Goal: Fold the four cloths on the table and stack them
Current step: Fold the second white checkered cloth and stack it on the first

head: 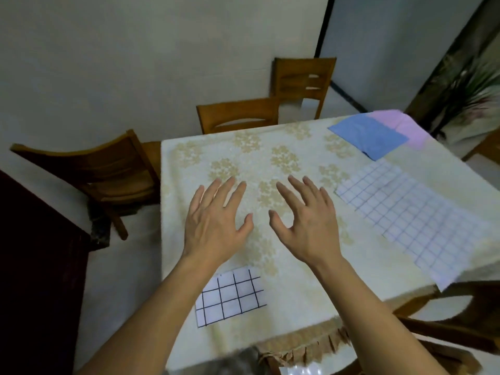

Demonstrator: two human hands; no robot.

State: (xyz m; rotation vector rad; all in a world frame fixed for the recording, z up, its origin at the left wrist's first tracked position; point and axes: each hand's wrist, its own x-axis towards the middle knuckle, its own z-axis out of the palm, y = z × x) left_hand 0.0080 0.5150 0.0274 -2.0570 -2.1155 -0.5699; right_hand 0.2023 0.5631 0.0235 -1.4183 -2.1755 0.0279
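A: Both hands out over the middle of the worktop (270, 147), left hand (216, 223) and right hand (305, 226), fingers spread, each grip released, nothing held.

B: And the cloths are scattered. Small black-grid cloth (230, 296) sits at the near edge, partly under the left forearm, and it looks folded already.

A: Big blue-grid cloth (414, 212) lies flat along the right edge, and its near corner hangs off the worktop. That's my worry: tug it carelessly and the whole thing could slide to the floor.

B: Far right corner has the blue cloth (368, 136) overlapping the pink cloth (405, 125). Grab the blue in a hurry and the pink may drag along with it, or go over the edge.

A: The tablecloth itself could bunch under a sliding pull, too.

B: And the left arm could nudge the black-grid cloth off the near edge when it reaches across.
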